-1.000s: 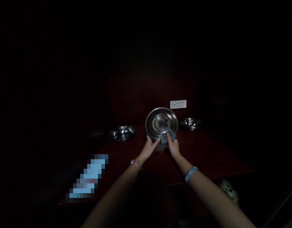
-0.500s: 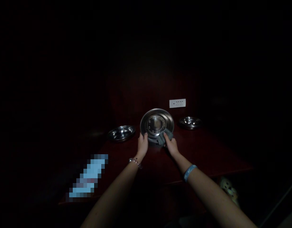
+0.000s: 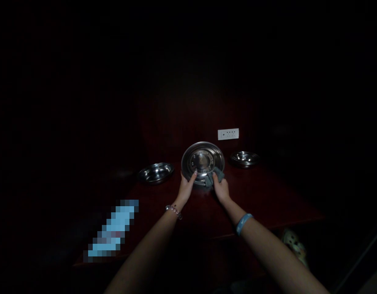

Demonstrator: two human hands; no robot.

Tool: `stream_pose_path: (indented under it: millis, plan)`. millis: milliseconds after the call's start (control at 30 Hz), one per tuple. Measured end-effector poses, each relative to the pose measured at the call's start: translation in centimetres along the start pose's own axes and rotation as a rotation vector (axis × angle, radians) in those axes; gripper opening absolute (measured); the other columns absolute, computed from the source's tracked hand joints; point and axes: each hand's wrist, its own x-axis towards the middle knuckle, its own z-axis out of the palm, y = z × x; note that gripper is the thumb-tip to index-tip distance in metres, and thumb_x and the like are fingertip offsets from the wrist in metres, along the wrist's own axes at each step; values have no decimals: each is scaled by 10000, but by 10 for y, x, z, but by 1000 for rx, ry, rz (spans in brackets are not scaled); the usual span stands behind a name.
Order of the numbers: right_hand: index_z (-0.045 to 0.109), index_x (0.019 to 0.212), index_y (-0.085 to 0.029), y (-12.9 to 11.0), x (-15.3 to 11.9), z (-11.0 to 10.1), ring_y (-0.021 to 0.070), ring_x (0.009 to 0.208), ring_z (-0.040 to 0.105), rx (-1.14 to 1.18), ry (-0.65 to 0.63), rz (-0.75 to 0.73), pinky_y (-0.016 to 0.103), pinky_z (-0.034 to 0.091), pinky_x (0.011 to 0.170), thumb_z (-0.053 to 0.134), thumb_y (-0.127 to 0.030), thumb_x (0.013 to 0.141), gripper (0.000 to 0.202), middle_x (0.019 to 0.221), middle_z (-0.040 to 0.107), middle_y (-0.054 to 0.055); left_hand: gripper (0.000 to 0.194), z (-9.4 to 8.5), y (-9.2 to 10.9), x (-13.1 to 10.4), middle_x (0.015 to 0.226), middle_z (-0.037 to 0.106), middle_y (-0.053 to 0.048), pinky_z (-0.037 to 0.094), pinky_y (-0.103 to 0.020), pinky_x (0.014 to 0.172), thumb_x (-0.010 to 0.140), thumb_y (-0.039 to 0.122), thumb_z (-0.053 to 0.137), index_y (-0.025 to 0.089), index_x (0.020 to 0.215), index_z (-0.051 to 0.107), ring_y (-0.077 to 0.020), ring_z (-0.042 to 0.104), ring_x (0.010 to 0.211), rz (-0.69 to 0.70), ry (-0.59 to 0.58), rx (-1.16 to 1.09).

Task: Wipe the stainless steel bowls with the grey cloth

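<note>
Between my two hands: one steel dish (image 3: 202, 159), tilted up, round face toward me, above the red table (image 3: 262, 196). Left hand (image 3: 185, 190): pinching the dish, thumb over the lower-left rim onto the face; fingers behind hidden, their spread I cannot tell. Right hand (image 3: 221, 190): thumb pressing a grey cloth (image 3: 219, 173) to the lower-right rim; fingers behind likewise out of sight. Beyond my left fingers: a second dish (image 3: 156, 173). Beyond my right fingers: shiny bowls (image 3: 244, 158), apparently stacked. Handling note, my judgement: left grip best kept firm, turning the dish little by little; right thumb best kept flat on the cloth, pressure even around the rim; a loose left thumb could let the dish slip. Change against one second ago: left thumb then close beside the cloth, now apart from it, farther left and higher on the face.
</note>
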Motion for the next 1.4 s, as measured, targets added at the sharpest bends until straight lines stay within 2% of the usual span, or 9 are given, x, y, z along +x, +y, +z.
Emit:
stream_pose_path:
  millis: [100, 167, 400, 567, 967, 1400]
  plan:
    - [737, 890, -110, -3, -1, -1, 251, 883, 716, 11, -16, -3, 295, 538, 773, 520, -529, 862, 473, 889, 763, 142, 462, 4, -8, -1, 1343, 612, -114, 323, -390, 1140, 818, 370, 637, 155, 1225, 601, -238, 521, 1291, -30, -145, 25]
    - [740, 886, -105, -4, -1, -1, 252, 854, 717, 6, -31, 5, 293, 539, 751, 516, -550, 858, 500, 856, 762, 141, 401, 4, -11, -1, 1281, 656, -114, 344, -405, 1124, 818, 343, 614, 149, 1167, 641, -246, 554, 1253, -60, -155, 28]
    - [755, 886, -105, 1, 2, 0, 270, 887, 713, -102, -34, 39, 317, 530, 774, 552, -621, 807, 560, 842, 761, 135, 320, -5, 0, 4, 1149, 715, -137, 444, -398, 1025, 785, 269, 612, 111, 1057, 673, -259, 651, 1089, -111, 79, 33]
    - [759, 906, -107, 2, 2, 0, 272, 902, 711, -138, -35, 29, 324, 522, 789, 542, -634, 807, 578, 895, 761, 143, 231, -10, 1, 5, 1039, 741, -128, 467, -403, 993, 789, 281, 605, 130, 944, 687, -276, 660, 1064, -123, 187, 80]
    - [745, 897, -101, 3, 2, 1, 267, 928, 714, -74, -39, 17, 306, 522, 797, 528, -597, 826, 547, 951, 757, 162, 306, -8, 4, 2, 1065, 736, -156, 487, -386, 969, 898, 342, 509, 113, 1005, 683, -265, 668, 1066, -92, 134, 101]
    - [745, 917, -108, 0, 1, 0, 273, 951, 714, -66, -37, 2, 316, 527, 813, 527, -583, 833, 529, 953, 759, 158, 361, -8, 1, 3, 1133, 723, -139, 474, -344, 986, 926, 375, 484, 110, 1093, 663, -229, 672, 1069, -81, 89, 112]
